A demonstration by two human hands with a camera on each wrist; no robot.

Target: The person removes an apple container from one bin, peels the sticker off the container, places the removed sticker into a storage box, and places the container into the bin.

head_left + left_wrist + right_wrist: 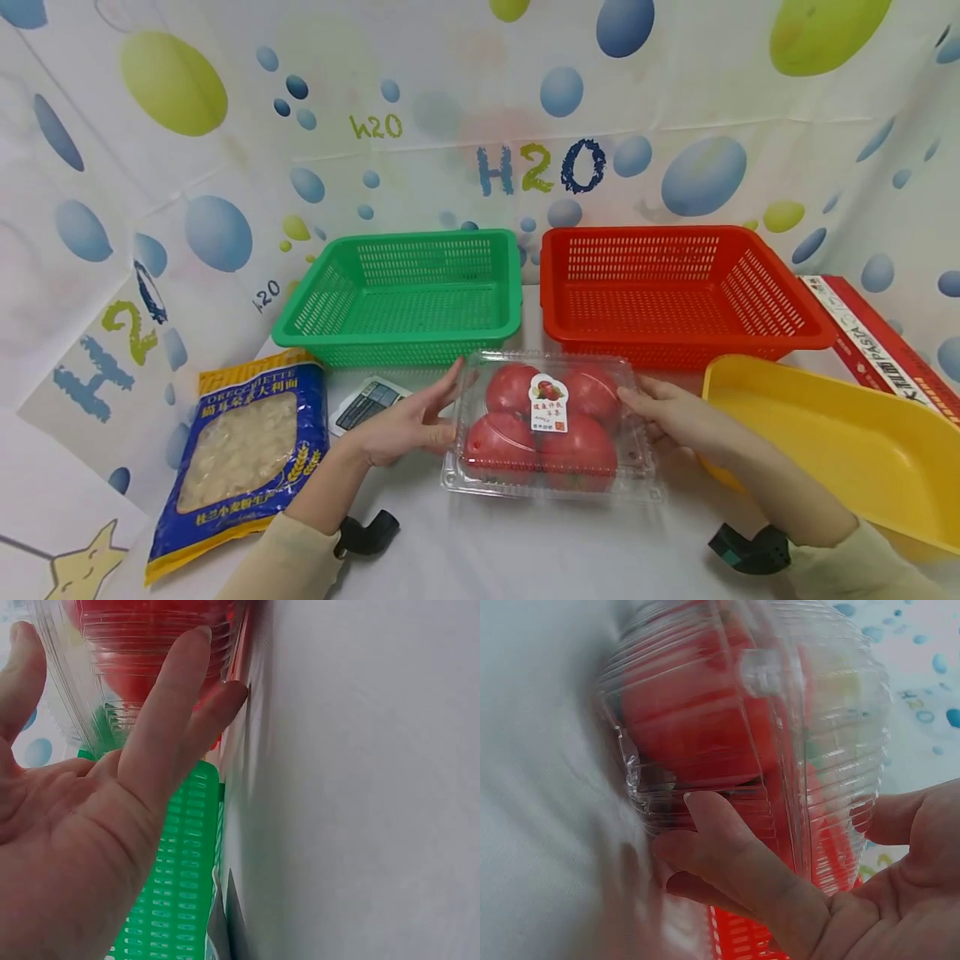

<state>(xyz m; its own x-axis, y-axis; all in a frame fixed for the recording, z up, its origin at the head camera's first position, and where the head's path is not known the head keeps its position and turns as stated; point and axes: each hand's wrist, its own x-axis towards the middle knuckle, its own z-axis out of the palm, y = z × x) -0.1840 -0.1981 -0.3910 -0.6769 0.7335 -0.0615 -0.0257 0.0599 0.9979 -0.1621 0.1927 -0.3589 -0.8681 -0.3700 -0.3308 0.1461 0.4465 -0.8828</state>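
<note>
A clear plastic box of tomatoes (579, 454) with a white sticker lies between the two hands, close over the white table. On its left side is my left hand (408, 421), thumb and fingers spread apart. The left wrist view shows the straight fingers (169, 705) along the ribbed wall. At the box's right end my right hand (678, 417) grips the side. The right wrist view has its fingers (727, 836) against the lower wall and its thumb (892, 817) by the lid, partly hidden behind the clear plastic.
Behind the box stand a green basket (405, 337) and a red basket (675, 342). A yellow tub (832, 425) is at the right, near a red and white pasta box (885, 342). At the left lie a blue pasta bag (240, 450) and a small printed packet (367, 404).
</note>
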